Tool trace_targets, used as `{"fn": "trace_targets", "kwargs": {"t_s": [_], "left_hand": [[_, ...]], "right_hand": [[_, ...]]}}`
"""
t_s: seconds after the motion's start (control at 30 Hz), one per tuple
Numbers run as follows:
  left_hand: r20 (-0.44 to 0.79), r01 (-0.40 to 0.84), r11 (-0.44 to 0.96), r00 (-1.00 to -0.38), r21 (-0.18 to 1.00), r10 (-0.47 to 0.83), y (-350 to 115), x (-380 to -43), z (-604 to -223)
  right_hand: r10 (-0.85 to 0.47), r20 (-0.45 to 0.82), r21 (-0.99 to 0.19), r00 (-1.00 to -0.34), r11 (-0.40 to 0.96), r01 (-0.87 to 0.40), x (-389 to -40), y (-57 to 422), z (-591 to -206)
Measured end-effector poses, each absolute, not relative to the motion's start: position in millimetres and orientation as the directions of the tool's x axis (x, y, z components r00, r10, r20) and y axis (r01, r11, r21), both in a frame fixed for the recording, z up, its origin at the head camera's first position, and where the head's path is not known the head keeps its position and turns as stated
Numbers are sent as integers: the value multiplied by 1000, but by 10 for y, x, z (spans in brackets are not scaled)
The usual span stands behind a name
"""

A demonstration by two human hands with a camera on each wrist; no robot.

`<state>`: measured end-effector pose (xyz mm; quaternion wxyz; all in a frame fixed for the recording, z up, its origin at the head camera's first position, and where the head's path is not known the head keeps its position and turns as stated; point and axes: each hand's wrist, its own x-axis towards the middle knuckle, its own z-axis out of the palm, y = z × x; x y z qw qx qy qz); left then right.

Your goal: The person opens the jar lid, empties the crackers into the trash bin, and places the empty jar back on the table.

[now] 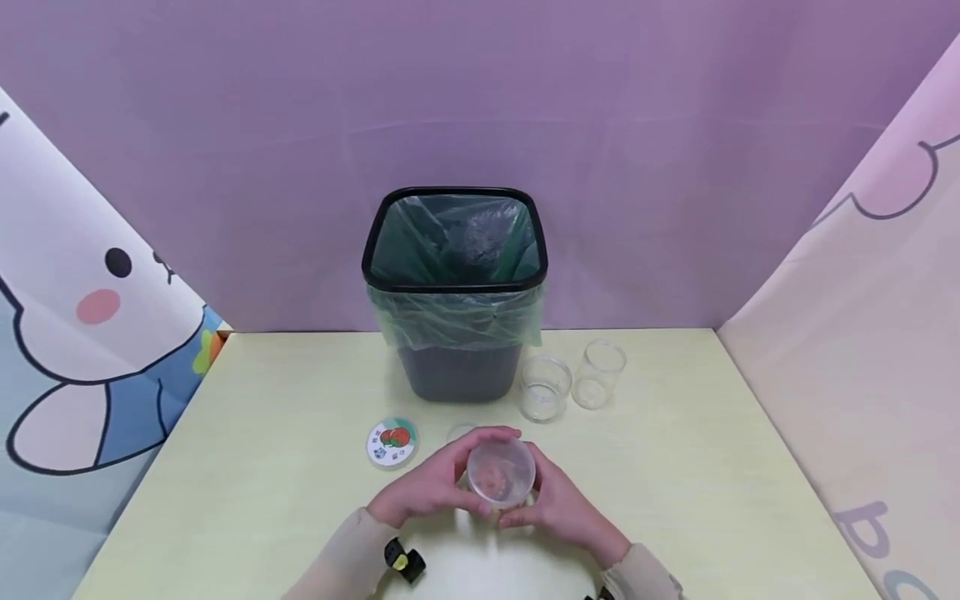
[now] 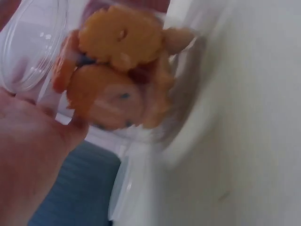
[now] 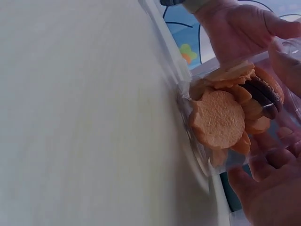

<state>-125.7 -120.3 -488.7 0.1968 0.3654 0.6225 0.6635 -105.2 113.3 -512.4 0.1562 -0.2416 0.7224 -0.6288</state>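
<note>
Between both hands, near the front of the table, is a clear plastic jar [image 1: 501, 473] with a translucent top. My left hand [image 1: 438, 482] grips its left side, thumb in front and fingers behind. From the other side my right hand [image 1: 561, 506] holds it with curled fingers. Orange-brown scalloped cookies [image 2: 113, 70] fill the lower part of the jar in the left wrist view. A dark brown piece [image 3: 262, 95] lies among them in the right wrist view. Motion blurs the jar in the left wrist view.
A bin [image 1: 461, 367] with a green liner stands at the back. Right of it are a short clear jar [image 1: 543, 392] and a taller one [image 1: 600, 373]. A round lid with a printed label [image 1: 392, 442] lies left of the hands. Behind the left hand, a clear round thing [image 1: 461, 431] is partly hidden.
</note>
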Motion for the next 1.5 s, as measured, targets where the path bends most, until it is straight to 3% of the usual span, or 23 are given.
{"fn": "trace_targets", "kwargs": {"t_s": [0.33, 0.6, 0.77, 0.97, 1.17, 1.5], "left_hand": [[339, 225, -255, -683, 940, 647, -1177, -1212, -5007], [361, 291, -217, -806, 932, 470, -1021, -1012, -5071], [397, 398, -55, -877, 916, 271, -848, -823, -5091], [396, 406, 113, -912, 907, 104, -692, -676, -5073], [389, 412, 145, -907, 900, 164, -767, -705, -5037], [396, 443, 16, -817, 896, 419, -1144, -949, -4970]], "right_hand": [[-563, 117, -982, -818, 58, -181, -1069, 1125, -5158], [-550, 119, -981, -827, 61, -182, -1050, 1139, -5150], [-541, 119, -979, -833, 76, -189, -1049, 1142, -5166], [-547, 130, -974, -827, 84, -209, -1069, 1130, -5163], [-548, 127, -975, -827, 82, -204, -1068, 1129, -5150], [-558, 87, -988, -826, 59, -144, -1066, 1121, -5136]]}}
